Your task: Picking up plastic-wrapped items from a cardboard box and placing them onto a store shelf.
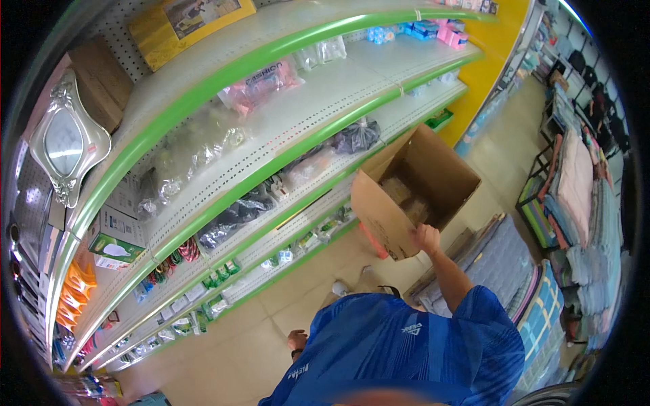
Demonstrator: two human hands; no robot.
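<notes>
With my right hand (426, 238) I grip the near edge of a cardboard box (388, 215). The box stands open-topped and tilted beside the shelves, with a few indistinct clear-wrapped items (401, 193) at its bottom. My left hand (297, 340) hangs low by my side over the tiled floor, a dark band at its wrist; its fingers look loosely curled, and no object shows in it. Nearest the box on a shelf lies a dark plastic bag (358, 136). A pink package (261, 86) lies on the shelf above.
Green-edged store shelves (315, 129) run along the left, holding bagged goods, a boxed light bulb (117, 238) and an ornate mirror (66, 139). Folded quilts (487, 269) are stacked close on my right. More folded textiles (579, 188) stand across the aisle (508, 147).
</notes>
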